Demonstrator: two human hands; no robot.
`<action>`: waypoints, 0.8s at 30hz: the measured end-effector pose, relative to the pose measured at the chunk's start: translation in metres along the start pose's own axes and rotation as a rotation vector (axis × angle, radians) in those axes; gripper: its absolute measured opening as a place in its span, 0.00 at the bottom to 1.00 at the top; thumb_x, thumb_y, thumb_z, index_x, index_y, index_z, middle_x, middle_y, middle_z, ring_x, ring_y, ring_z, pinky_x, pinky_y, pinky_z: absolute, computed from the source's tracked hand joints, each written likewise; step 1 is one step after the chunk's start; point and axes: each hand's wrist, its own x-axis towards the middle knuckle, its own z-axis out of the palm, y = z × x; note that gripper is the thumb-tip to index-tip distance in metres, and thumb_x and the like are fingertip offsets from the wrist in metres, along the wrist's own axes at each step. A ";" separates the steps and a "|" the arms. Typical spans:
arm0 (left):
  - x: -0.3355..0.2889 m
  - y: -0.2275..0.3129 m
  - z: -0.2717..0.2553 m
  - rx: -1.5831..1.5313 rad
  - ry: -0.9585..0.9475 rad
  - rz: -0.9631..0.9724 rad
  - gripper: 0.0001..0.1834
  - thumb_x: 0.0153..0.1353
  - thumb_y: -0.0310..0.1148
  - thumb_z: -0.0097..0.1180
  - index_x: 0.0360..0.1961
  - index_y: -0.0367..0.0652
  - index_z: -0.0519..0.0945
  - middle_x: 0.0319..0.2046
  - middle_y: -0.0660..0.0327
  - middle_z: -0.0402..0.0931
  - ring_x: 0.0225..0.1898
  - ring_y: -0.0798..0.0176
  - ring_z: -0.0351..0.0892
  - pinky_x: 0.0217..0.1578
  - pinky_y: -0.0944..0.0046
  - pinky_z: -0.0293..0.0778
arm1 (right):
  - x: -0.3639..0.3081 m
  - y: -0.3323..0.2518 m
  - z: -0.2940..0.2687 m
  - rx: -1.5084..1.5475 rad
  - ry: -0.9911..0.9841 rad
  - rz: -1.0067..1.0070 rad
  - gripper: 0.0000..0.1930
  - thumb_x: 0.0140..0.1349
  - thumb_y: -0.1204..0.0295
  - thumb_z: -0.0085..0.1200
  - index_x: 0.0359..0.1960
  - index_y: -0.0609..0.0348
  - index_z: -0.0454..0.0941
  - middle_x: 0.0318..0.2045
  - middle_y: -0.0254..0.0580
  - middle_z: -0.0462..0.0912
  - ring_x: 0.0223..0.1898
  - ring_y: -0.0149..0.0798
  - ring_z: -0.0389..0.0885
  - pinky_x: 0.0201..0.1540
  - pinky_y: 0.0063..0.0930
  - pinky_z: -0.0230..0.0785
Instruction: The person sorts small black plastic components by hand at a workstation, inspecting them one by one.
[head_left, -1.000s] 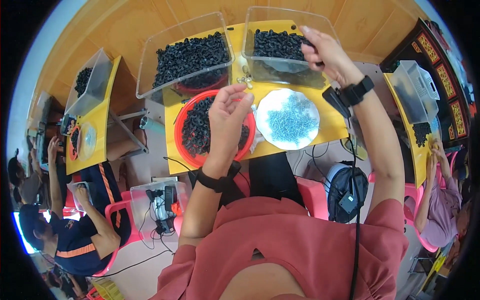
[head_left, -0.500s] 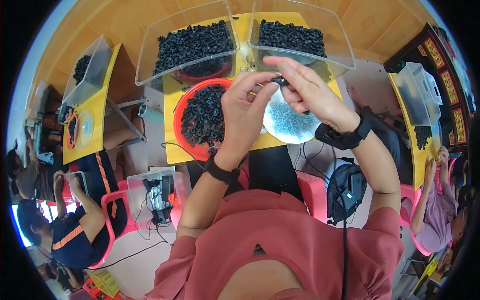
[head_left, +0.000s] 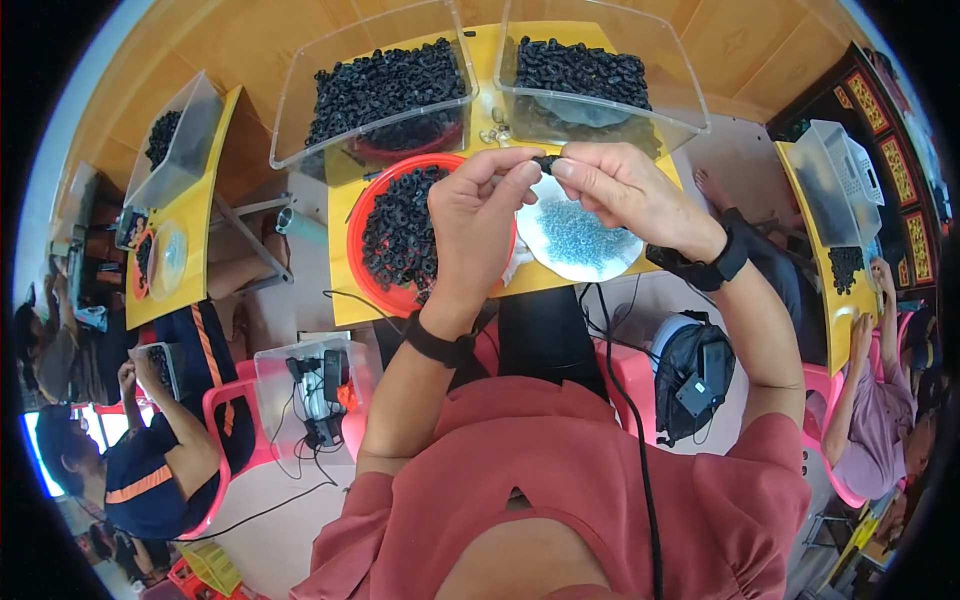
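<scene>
Both hands meet over the yellow table, pinching one small black part between thumbs and fingertips. My left hand grips its left end, above the right edge of a red basin heaped with black ring-shaped pieces. On the part's right end, the thumb and fingers of my right hand are closed. Beneath that hand lies a white plate covered with many tiny clear-blue pieces. Fingers hide much of the held part, so its exact kind cannot be told.
Two clear plastic bins, one at the left and one at the right, hold black parts along the table's far side. Black cables hang near my lap. A black backpack rests right of my chair. People sit at side tables on both sides.
My right hand has turned and come down, its fingers now folding in around the black part. The part has shifted slightly left. A cable over my lap has swung left.
</scene>
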 end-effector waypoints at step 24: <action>-0.003 -0.004 0.015 0.294 -0.038 0.236 0.20 0.50 0.25 0.62 0.47 0.43 0.77 0.35 0.61 0.75 0.28 0.69 0.74 0.27 0.72 0.69 | 0.026 -0.008 0.000 0.583 0.328 0.039 0.36 0.66 0.42 0.34 0.62 0.61 0.58 0.20 0.25 0.63 0.15 0.19 0.50 0.17 0.16 0.44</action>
